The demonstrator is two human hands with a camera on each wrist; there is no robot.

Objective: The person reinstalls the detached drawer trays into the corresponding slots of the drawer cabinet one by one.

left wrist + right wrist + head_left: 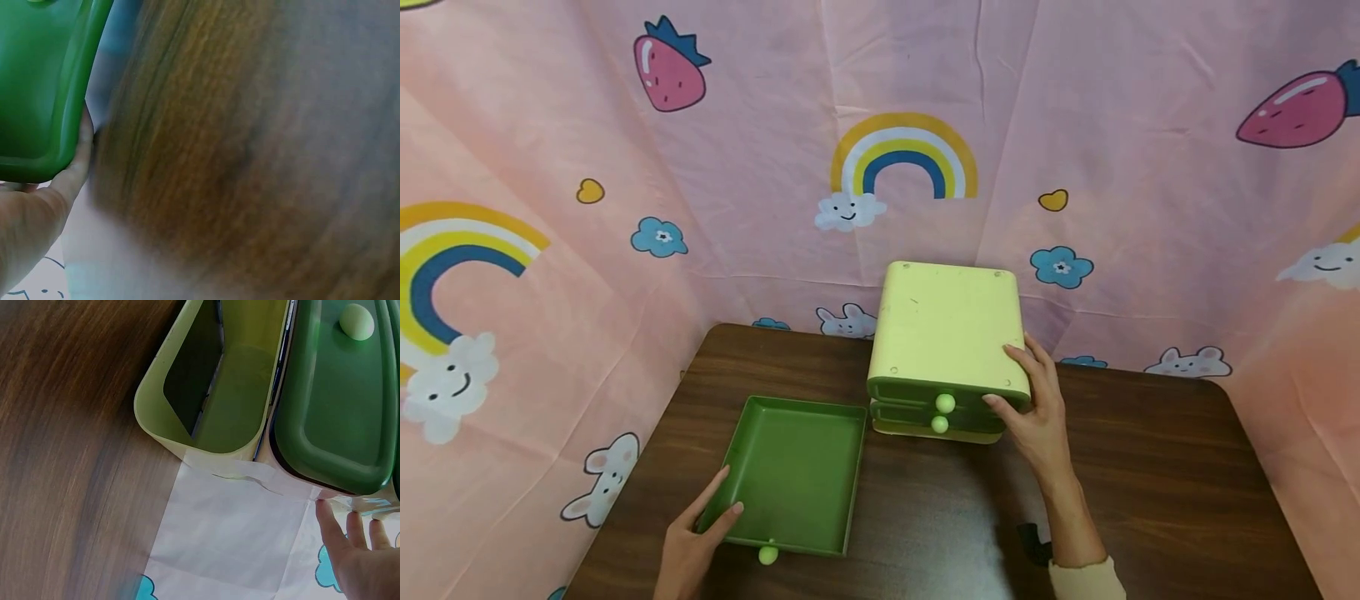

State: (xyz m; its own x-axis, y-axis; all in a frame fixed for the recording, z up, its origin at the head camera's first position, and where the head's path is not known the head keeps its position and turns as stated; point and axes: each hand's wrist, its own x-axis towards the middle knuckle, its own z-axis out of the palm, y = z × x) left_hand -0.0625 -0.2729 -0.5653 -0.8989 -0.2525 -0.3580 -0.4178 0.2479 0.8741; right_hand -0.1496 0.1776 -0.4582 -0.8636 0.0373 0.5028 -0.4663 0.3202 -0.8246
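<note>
A green drawer point(797, 467) with a round light-green knob point(767, 554) is at the left of the table, apart from the cabinet. My left hand point(688, 546) holds its front left corner, the thumb over the rim and a finger along the outer side. The pale yellow-green cabinet point(951, 325) stands near the back, with two green drawers in it, each with a knob point(945, 403). Below them its lowest slot point(240, 394) shows no drawer. My right hand point(1041, 408) touches the cabinet's right side and front edge, fingers mostly straight; in the right wrist view several fingertips point(322, 509) meet its side.
Dark wooden table point(1165, 483) lies under everything. A pink patterned cloth point(760, 167) hangs behind it and at both sides, close behind the cabinet. A small black object point(1033, 543), partly covered by the right forearm, is near the front.
</note>
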